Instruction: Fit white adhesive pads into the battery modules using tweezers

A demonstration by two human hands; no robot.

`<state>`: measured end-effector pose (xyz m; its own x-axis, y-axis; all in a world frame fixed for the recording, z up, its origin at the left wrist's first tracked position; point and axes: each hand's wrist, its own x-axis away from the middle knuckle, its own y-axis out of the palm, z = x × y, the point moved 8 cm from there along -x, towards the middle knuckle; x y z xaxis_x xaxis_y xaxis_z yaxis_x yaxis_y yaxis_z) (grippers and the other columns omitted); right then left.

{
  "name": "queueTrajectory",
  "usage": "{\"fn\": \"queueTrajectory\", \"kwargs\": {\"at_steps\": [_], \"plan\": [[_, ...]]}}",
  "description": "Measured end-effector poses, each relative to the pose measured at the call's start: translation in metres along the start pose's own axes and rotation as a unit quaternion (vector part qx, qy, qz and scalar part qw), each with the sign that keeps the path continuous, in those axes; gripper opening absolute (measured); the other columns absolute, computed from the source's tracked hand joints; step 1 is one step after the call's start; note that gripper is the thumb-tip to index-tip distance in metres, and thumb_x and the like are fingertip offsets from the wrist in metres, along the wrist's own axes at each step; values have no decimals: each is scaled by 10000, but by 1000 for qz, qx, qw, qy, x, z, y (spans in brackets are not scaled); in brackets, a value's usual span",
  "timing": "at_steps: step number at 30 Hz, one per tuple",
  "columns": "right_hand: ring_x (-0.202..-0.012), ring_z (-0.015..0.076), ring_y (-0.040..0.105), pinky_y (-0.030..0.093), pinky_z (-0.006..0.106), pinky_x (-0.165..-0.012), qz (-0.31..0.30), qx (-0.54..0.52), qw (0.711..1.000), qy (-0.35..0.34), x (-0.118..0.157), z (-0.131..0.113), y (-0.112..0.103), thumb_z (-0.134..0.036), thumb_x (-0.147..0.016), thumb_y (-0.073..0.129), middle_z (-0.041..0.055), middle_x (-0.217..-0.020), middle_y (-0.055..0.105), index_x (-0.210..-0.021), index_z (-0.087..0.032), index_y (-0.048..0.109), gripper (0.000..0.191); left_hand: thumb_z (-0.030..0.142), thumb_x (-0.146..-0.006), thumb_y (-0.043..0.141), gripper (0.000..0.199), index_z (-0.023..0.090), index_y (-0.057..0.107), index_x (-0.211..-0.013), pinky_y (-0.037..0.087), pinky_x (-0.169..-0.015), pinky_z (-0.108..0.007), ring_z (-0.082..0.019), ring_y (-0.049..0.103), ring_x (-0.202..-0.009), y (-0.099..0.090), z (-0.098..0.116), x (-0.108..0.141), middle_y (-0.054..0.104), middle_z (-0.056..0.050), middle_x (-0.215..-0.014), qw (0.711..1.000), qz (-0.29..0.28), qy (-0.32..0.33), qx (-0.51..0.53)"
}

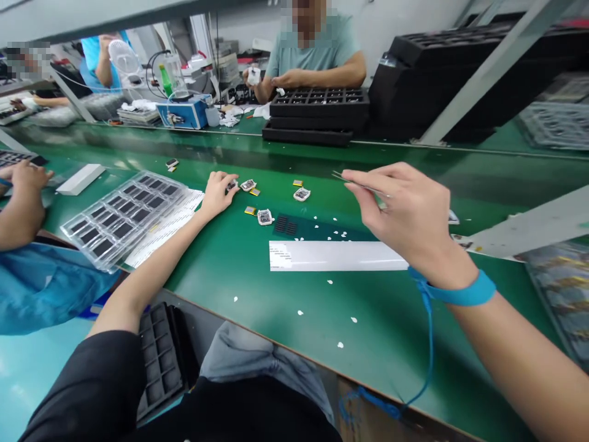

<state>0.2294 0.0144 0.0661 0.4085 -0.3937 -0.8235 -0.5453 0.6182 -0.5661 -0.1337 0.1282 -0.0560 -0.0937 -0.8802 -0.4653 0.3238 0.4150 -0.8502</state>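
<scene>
My left hand reaches out over the green bench, its fingers closed round a small white-rimmed electronic housing, partly hidden by the fingertips. Just right of it lies a similar housing with a yellowish battery beside it. Two more such units, one housing nearer me and another housing further right, each have a small battery next to them. Raised above the bench at the right, my right hand pinches metal tweezers, whose tips point left. A blue strap rings that wrist.
A white label strip lies on the bench near small black pads and scattered white scraps. At left are a clear tray of dark parts, a printed sheet and a co-worker's arm. Black trays stand opposite, before another person.
</scene>
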Motion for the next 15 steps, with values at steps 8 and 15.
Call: {"fn": "queueTrajectory", "kwargs": {"at_steps": [8,15], "plan": [[-840,235,766,444,343,-522,26,20,999,-21,-3,-7,-6,-310,-1118,637,60,-943,815,-1192,-262,834,216,115,-900,529,276,179,752,-1049,450,-1107,-611,-369,591,-1267,-18,51,49,697,-185,-1403,994,-34,100,-10],[-939,238,790,607,337,-671,10,-1,986,-164,-5,-59,-24,-167,-1054,687,14,-1086,852,-1327,-291,741,305,205,-1054,417,434,173,690,-1390,487,-1172,-475,-289,608,-1365,52,143,-11,660,-134,-1546,975,-144,160,55]]}}
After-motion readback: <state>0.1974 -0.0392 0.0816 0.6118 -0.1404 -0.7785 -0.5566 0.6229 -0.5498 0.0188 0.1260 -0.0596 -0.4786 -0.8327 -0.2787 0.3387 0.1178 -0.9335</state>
